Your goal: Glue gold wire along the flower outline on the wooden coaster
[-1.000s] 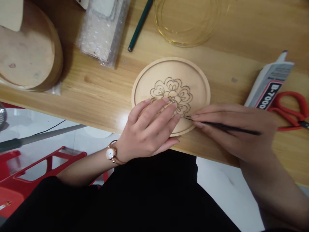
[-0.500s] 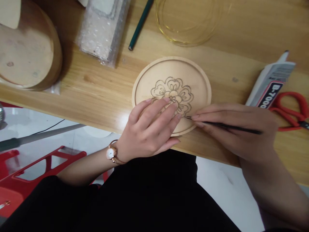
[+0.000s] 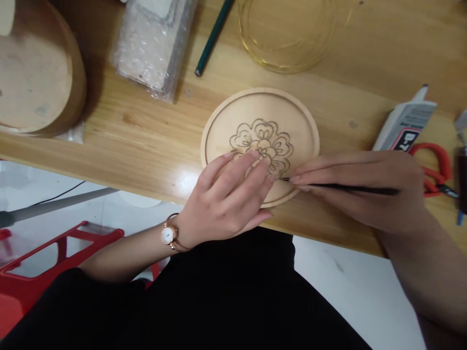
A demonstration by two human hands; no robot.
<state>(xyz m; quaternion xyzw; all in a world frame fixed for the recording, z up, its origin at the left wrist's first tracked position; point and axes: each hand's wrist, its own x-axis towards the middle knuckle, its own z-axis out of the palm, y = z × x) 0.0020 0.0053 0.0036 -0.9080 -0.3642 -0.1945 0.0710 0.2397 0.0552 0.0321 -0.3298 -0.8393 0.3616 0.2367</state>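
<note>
A round wooden plate with a raised rim lies at the table's near edge. On its face is a flower drawing in dark outlines. My left hand is laid over the lower left of the plate, fingers across the drawing and thumb at the near rim, gripping it. In a pinch, my right hand holds a thin dark pen-shaped tool. Its fine tip touches or hovers just over the lower right of the flower, beside my left fingertips. Whether it is a pen or a fine brush is unclear.
Behind the plate lie a green pencil, a coil of golden wire and a bubble-wrapped packet. Right stand a B-7000 glue box and red-handled scissors. Far left is a round wooden piece; red stools are below.
The view has shifted slightly, bringing more of the table's right side in. My right hand and the tool have moved very little, and my left hand stays on the plate.
</note>
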